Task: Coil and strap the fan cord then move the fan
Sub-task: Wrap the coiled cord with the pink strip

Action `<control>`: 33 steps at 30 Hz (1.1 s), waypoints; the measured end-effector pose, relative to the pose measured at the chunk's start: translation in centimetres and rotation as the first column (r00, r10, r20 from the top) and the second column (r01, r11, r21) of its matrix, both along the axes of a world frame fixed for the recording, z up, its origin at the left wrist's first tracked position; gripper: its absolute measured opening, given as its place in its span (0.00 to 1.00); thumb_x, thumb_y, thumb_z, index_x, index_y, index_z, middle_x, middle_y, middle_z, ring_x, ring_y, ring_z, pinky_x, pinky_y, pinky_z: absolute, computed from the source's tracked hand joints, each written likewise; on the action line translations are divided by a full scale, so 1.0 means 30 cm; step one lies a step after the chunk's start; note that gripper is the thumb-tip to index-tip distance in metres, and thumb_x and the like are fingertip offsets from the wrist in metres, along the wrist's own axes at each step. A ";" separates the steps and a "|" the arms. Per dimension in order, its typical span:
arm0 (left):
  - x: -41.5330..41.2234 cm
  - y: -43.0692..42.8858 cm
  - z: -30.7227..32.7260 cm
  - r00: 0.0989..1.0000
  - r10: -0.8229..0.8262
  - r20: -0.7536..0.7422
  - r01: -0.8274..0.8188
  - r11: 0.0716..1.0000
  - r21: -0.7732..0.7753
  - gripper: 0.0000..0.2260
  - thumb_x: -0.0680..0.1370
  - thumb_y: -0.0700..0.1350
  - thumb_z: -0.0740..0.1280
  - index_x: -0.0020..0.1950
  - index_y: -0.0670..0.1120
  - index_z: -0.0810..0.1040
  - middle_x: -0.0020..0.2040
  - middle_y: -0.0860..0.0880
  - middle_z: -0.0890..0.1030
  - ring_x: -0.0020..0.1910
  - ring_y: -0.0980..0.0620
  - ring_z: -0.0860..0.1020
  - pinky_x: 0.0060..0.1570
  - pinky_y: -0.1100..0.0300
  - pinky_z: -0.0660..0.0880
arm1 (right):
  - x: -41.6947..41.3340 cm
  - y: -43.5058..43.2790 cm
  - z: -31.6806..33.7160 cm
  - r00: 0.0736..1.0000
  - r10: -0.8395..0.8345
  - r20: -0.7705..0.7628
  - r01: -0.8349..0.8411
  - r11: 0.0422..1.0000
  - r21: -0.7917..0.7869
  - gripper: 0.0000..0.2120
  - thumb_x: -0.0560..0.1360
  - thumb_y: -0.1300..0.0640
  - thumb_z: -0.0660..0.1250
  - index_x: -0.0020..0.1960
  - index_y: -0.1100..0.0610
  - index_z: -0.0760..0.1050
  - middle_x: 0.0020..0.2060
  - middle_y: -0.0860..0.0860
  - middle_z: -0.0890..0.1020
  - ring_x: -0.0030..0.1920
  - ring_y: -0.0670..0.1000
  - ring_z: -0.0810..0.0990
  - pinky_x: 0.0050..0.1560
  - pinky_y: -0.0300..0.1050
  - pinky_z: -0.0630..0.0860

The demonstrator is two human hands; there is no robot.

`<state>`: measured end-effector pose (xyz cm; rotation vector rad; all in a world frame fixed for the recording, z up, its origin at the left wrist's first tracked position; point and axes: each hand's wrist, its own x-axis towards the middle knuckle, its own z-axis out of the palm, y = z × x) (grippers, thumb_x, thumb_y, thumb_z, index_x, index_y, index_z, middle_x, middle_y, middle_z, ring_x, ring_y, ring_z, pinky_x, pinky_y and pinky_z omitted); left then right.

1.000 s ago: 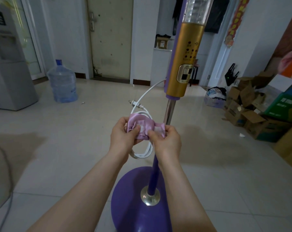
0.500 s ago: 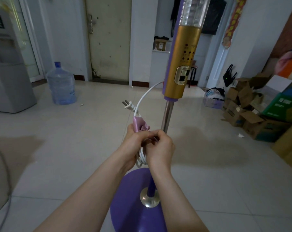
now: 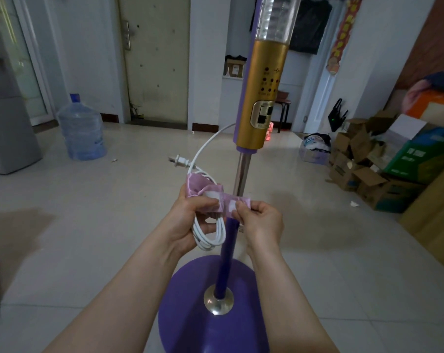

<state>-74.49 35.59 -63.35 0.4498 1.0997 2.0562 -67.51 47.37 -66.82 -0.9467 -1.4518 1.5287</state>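
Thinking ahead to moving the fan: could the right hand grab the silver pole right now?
Probably not at once. The right hand is next to the silver pole with nothing between, but its fingers are pinching the pink strap around the coiled cord.

No writing reads clearly. The gold control panel [image 3: 263, 98] on the fan carries small dark marks too tiny to make out, and the green box [image 3: 417, 159] bears pale characters too blurred to read.
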 end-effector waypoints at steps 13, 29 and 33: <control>-0.027 0.015 -0.029 0.956 0.151 -0.253 -0.180 0.979 -0.097 0.24 0.73 0.31 0.65 0.59 0.56 0.69 0.57 0.42 0.79 0.46 0.44 0.79 0.37 0.51 0.80 | 0.032 -0.004 0.083 0.998 -0.062 0.018 0.057 0.972 0.229 0.09 0.70 0.59 0.76 0.35 0.50 0.79 0.28 0.48 0.84 0.31 0.48 0.84 0.41 0.48 0.84; -0.053 0.000 -0.042 0.975 0.062 -0.213 -0.076 0.995 -0.062 0.32 0.63 0.34 0.68 0.66 0.42 0.68 0.51 0.38 0.78 0.39 0.46 0.81 0.36 0.52 0.79 | 0.038 -0.158 0.081 0.909 0.416 -0.025 -0.402 0.891 0.209 0.12 0.75 0.59 0.66 0.43 0.45 0.85 0.41 0.43 0.87 0.43 0.42 0.85 0.43 0.35 0.80; -0.054 -0.028 -0.036 0.992 -0.014 -0.129 0.012 1.000 -0.018 0.25 0.66 0.37 0.72 0.63 0.35 0.74 0.49 0.38 0.81 0.44 0.44 0.82 0.40 0.51 0.81 | 0.033 -0.141 0.086 0.864 0.503 0.008 -0.494 0.846 0.201 0.17 0.68 0.64 0.60 0.46 0.53 0.85 0.48 0.51 0.86 0.51 0.49 0.84 0.53 0.44 0.81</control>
